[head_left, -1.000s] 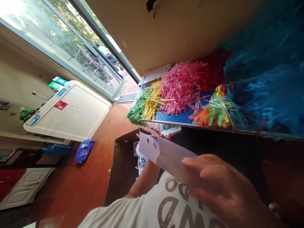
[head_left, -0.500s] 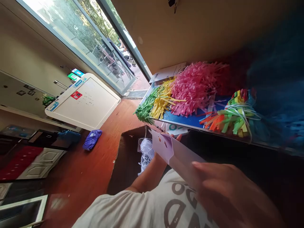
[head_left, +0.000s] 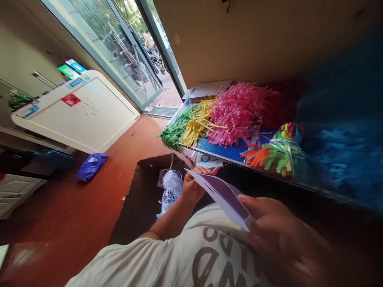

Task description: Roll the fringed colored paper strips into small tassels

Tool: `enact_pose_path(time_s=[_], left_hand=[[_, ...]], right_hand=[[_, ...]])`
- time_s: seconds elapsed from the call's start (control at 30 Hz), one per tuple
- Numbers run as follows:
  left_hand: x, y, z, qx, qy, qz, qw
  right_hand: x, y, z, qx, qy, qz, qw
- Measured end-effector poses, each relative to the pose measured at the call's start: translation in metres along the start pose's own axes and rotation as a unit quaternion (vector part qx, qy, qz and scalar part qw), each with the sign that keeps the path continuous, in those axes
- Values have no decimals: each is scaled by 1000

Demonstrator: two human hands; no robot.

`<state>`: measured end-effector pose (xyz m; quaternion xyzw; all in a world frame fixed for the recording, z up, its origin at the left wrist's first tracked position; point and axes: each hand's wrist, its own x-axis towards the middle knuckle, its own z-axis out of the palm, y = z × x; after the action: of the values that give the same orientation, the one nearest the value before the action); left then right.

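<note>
A pale lilac-white folded card or flat paper sleeve is held between both hands, tilted, with a fold along its length. My left hand grips its far end, fingers closed around the edge. My right hand, blurred and in shadow, pinches the near end between thumb and fingers. Beneath the left forearm, a bundle of white string lies in an open brown cardboard box. Just beyond the left hand is a white sheet with green print.
Along the wall, a blue-topped table bears green, yellow and pink paper fringes, plus a tied multicoloured bundle. A purple package lies on the red floor. A white board stands near the glass door.
The card has turned, so its broad face shows less and its folded edge more. Both hands keep hold of it. The view has swung, shifting the surroundings left.
</note>
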<state>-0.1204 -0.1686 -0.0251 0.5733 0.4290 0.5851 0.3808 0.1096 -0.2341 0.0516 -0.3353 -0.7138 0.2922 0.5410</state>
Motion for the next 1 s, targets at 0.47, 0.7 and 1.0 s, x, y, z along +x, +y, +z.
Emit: enact_pose_path(time_s=[0.47,0.7,1.0], left_hand=[[3,12,3,-354,13,-31,935],[1,5,0,-337,31,-29,941],[5,9,-6,-240,-25,117,964]], right_hand=[[-13,-8,-2,17,31,43,998],[-12,-9,-3,-72,-4,17,997],[-10,-7,-8,-141,5,-21,990]])
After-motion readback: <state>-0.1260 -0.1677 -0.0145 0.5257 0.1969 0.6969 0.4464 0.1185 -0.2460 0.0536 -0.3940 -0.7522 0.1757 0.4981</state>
